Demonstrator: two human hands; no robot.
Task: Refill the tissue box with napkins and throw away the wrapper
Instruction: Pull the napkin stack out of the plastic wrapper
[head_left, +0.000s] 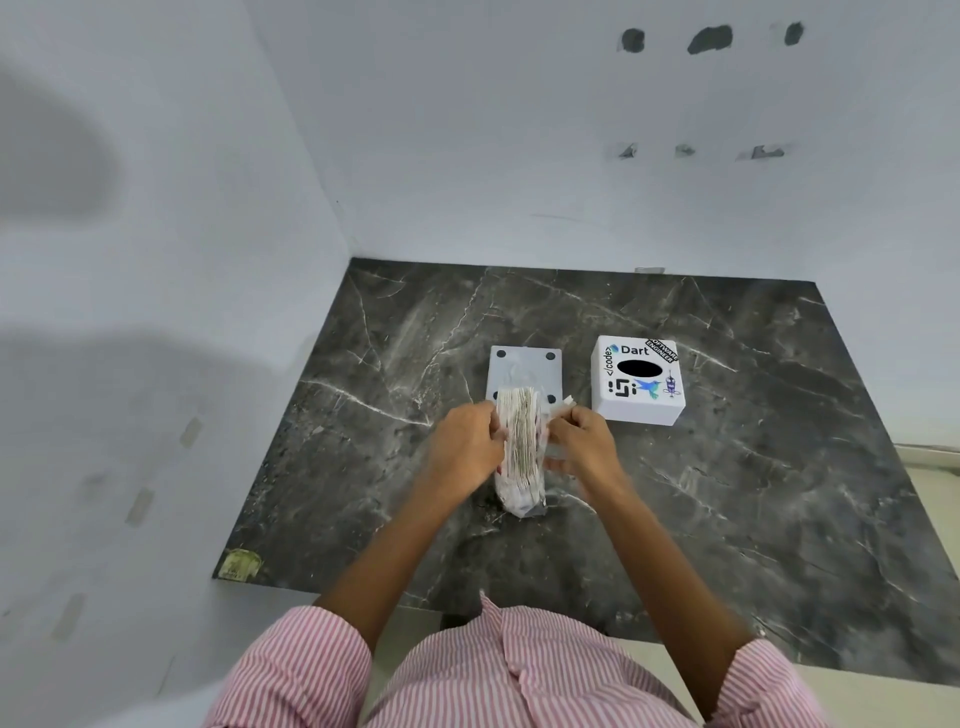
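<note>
pink-and-white striped shirt sleeves (291, 670) fill the bottom of the view, with two bare forearms reaching up toward twelve o'clock over a dark grey marble tabletop with white veins (727, 519). the left hand (465, 441) and right hand (584, 441) meet at the centre around a stack of pale folded napkins in a thin clear plastic wrapper (519, 452). the pack stands on end, its lower end touching the tabletop and its layered paper edges showing at the top. left fingers (491, 434) press against the pack's nine o'clock side; right fingers (563, 421) pinch the loose, crinkled wrapper film at its three o'clock side, pulling it away from the paper.

just behind the pack, at twelve o'clock, lies a flat white square plastic base plate with small dark round feet at its corners (524, 366); the napkins hide its near edge. at two o'clock from the hands, apart from the plate, sits a white box-shaped tissue box cover with a black oval slot and printed stickers on top (638, 382).

matte pale walls (467, 130) close the tabletop at nine and twelve o'clock, with dark patches high at one o'clock.
</note>
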